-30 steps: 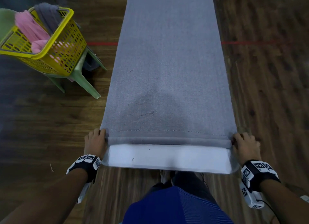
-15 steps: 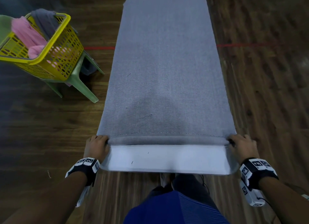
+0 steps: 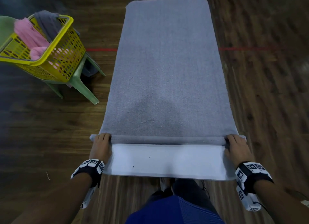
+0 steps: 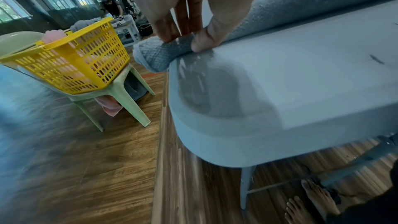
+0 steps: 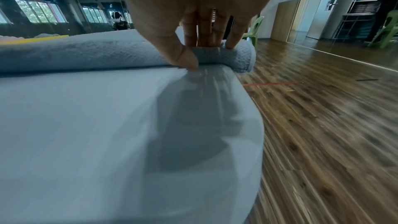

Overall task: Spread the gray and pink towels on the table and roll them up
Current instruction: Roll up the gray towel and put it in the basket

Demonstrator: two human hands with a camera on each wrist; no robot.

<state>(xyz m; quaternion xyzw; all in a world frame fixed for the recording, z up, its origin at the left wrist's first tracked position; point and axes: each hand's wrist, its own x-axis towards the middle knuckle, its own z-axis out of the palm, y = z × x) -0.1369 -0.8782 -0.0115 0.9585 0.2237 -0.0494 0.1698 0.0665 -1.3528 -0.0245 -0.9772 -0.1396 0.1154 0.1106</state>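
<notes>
Head view: a person's left hand point(image 3: 101, 146) and right hand point(image 3: 237, 147) sit at opposite ends of a narrow roll at the near edge of the gray towel point(image 3: 167, 70), each with fingers over the top of the roll and the thumb tucked at its near side, pinching it. Both forearms reach forward from the near end of the white desk point(image 3: 167, 160), wrists banded in black and white. The gray towel lies flat and smooth along the desk toward its far end, with only its near edge rolled and the roll's ends poking past the desk sides. Left of the desk, a pink towel point(image 3: 31, 38) is bunched in a yellow basket point(image 3: 66, 60) on a green stool point(image 3: 80, 83).
</notes>
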